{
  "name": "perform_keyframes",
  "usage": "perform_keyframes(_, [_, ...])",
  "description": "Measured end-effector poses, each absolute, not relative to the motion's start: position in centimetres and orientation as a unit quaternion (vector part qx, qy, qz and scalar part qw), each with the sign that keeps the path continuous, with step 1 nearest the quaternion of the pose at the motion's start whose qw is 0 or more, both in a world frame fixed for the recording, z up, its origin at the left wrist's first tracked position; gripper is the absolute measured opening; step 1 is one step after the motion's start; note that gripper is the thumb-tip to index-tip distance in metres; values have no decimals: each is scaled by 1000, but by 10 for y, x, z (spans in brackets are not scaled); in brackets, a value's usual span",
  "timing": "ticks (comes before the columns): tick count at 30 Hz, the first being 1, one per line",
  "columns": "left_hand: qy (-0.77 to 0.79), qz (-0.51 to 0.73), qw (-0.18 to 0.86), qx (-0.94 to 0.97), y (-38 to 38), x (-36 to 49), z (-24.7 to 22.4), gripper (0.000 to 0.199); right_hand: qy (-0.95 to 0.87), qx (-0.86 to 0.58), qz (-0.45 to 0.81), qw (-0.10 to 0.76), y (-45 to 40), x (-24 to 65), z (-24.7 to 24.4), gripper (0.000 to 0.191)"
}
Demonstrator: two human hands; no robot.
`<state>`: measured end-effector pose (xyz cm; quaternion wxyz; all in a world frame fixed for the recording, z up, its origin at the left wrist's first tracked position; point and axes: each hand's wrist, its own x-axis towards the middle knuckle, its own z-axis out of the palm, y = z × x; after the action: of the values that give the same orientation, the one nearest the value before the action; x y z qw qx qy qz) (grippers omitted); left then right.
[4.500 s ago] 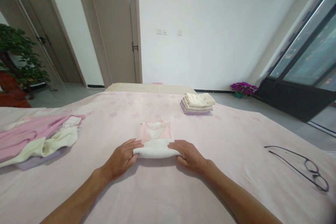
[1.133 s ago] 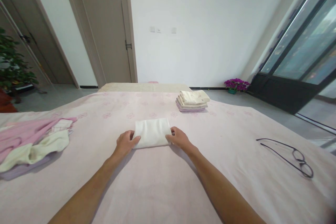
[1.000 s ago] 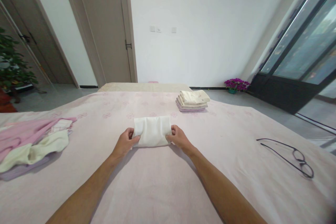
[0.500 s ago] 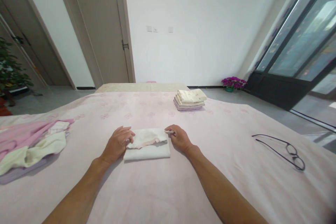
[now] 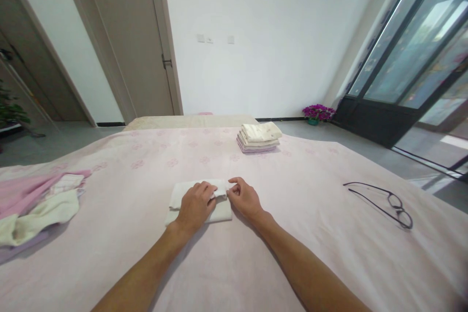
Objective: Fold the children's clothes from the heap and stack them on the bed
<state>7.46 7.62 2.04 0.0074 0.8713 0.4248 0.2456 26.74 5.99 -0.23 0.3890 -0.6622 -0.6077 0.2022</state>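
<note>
A folded white cloth [image 5: 178, 195] lies flat on the pink-white bedspread [image 5: 219, 273] in front of me, its upper layer forming a flap over the lower one. Across the middle of it rests my left hand [image 5: 197, 201], the fingers curled and the thumb closed on the flap's edge. At the right end, my right hand [image 5: 245, 199] pinches the cloth's edge between thumb and bent fingers. Part of the flap is hidden under the left hand.
Beyond the hands sits a neat stack of folded cloths [image 5: 259, 137], cream over lilac. A loose heap of pink, cream and lilac clothes [image 5: 40, 204] lies at the left. Black-framed glasses [image 5: 397, 205] lie on the right. A pot of purple flowers [image 5: 318, 113] stands on the floor.
My left hand has moved right, from the cloth's left edge onto its middle, and closed on the flap. My right hand stays at the right edge. The view has shifted slightly.
</note>
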Motion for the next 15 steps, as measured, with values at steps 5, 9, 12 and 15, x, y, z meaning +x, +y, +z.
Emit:
perform_keyframes(5, [520, 274, 91, 804, 84, 72, 22, 14, -581, -663, 219, 418, 60, 257, 1, 32])
perform_keyframes(9, [584, 299, 186, 731, 91, 67, 21, 25, -535, -595, 294, 523, 65, 248, 0, 26])
perform_keyframes(12, [595, 326, 227, 699, 96, 64, 18, 30, -486, -564, 374, 553, 67, 242, -2, 27])
perform_keyframes(15, [600, 339, 245, 682, 99, 63, 17, 31, -445, -546, 431, 564, 67, 237, -4, 29])
